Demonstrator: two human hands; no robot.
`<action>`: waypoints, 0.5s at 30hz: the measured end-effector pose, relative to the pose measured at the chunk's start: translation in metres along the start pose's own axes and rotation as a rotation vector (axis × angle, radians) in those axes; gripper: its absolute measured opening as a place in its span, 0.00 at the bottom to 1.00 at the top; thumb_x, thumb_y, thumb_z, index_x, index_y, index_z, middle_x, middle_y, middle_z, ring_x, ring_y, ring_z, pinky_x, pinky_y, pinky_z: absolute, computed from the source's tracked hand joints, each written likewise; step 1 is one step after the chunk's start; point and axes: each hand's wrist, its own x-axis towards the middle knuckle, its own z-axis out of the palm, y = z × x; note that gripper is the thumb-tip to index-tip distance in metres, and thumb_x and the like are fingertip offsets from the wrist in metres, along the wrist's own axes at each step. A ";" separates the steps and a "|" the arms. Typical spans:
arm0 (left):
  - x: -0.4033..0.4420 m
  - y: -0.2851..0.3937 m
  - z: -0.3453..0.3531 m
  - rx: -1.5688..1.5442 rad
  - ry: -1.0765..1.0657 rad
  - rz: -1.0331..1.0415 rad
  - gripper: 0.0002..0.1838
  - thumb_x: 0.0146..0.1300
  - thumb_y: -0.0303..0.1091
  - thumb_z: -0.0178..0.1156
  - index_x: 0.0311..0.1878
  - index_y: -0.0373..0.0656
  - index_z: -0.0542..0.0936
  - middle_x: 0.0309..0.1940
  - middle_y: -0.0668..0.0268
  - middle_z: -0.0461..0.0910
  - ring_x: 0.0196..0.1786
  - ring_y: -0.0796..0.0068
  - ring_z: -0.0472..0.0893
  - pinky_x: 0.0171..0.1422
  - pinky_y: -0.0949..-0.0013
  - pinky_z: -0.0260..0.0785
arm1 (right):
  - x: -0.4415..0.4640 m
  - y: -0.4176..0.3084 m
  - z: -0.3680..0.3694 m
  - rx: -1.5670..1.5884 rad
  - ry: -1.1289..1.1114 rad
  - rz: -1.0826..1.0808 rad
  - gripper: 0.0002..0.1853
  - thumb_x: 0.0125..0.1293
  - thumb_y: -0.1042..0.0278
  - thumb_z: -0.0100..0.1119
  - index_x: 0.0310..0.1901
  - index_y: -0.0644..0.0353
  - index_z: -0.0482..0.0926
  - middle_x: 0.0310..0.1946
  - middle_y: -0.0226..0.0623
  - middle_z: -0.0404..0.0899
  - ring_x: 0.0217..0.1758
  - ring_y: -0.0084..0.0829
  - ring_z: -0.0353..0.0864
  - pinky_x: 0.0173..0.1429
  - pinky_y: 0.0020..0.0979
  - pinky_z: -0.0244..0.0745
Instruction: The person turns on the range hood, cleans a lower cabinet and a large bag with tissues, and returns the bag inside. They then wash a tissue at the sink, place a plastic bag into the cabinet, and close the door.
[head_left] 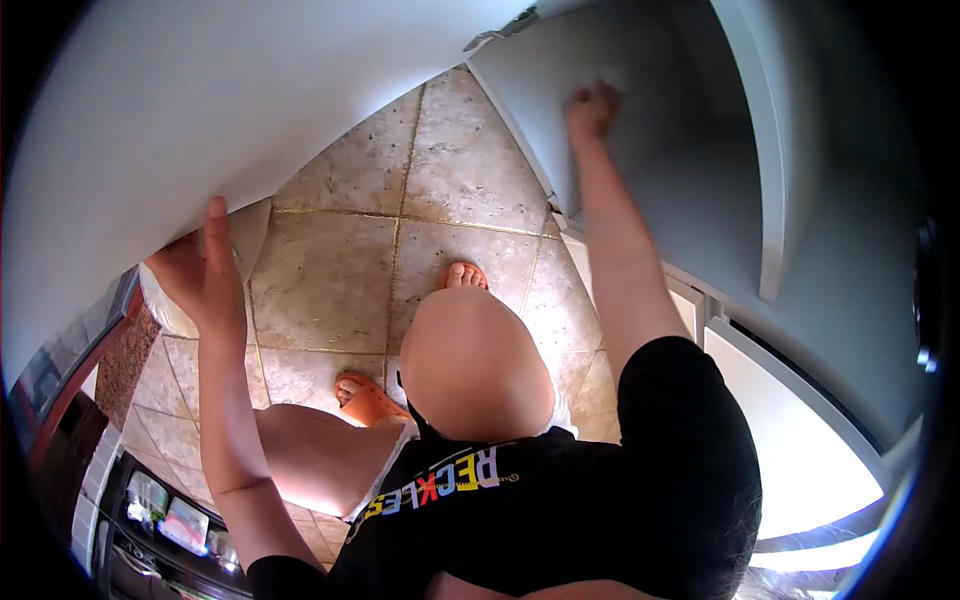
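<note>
My left hand [205, 280] grips the lower edge of a pale cabinet door [200, 110] that swings out on the left. The thumb lies on the near face of the door, and the other fingers are partly hidden behind it. My right hand [592, 110] reaches into the shadowed grey interior of a cabinet [680, 130] on the right. Its fingers are curled in close to the cabinet's inner surface. Whether anything is in them is too dark and small to make out.
Stone-look floor tiles [330, 270] lie below, where my feet stand in orange slippers [370, 402]. A white open drawer or panel [785, 425] is beside my right arm. At the lower left is a dark rack or appliance [165, 530] with several items on it.
</note>
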 end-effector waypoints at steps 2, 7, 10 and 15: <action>0.005 -0.004 0.004 -0.113 0.072 -0.002 0.26 0.54 0.23 0.62 0.54 0.34 0.63 0.53 0.58 0.68 0.54 0.71 0.69 0.59 0.68 0.62 | -0.029 -0.050 -0.032 0.319 -0.053 -0.152 0.14 0.48 0.78 0.51 0.39 0.61 0.78 0.40 0.46 0.76 0.48 0.45 0.71 0.57 0.39 0.64; 0.007 -0.001 0.002 -0.078 0.131 -0.074 0.21 0.53 0.23 0.63 0.49 0.35 0.67 0.44 0.60 0.75 0.47 0.73 0.75 0.54 0.72 0.65 | -0.104 -0.121 -0.096 1.017 -0.598 -0.149 0.17 0.42 0.89 0.49 0.32 0.59 0.80 0.32 0.35 0.77 0.34 0.26 0.75 0.38 0.21 0.66; 0.003 -0.007 -0.006 -0.001 0.064 -0.076 0.20 0.55 0.26 0.63 0.49 0.35 0.68 0.44 0.62 0.75 0.46 0.76 0.74 0.54 0.73 0.64 | -0.099 -0.146 -0.122 1.094 -0.642 0.112 0.15 0.43 0.88 0.51 0.31 0.59 0.80 0.31 0.30 0.77 0.29 0.20 0.71 0.34 0.20 0.64; 0.005 -0.014 -0.008 0.003 0.054 -0.024 0.20 0.54 0.24 0.63 0.48 0.35 0.69 0.43 0.61 0.76 0.46 0.74 0.75 0.54 0.73 0.64 | -0.011 -0.086 -0.076 1.078 -0.058 0.573 0.13 0.51 0.81 0.49 0.39 0.59 0.77 0.29 0.29 0.75 0.30 0.22 0.69 0.36 0.25 0.66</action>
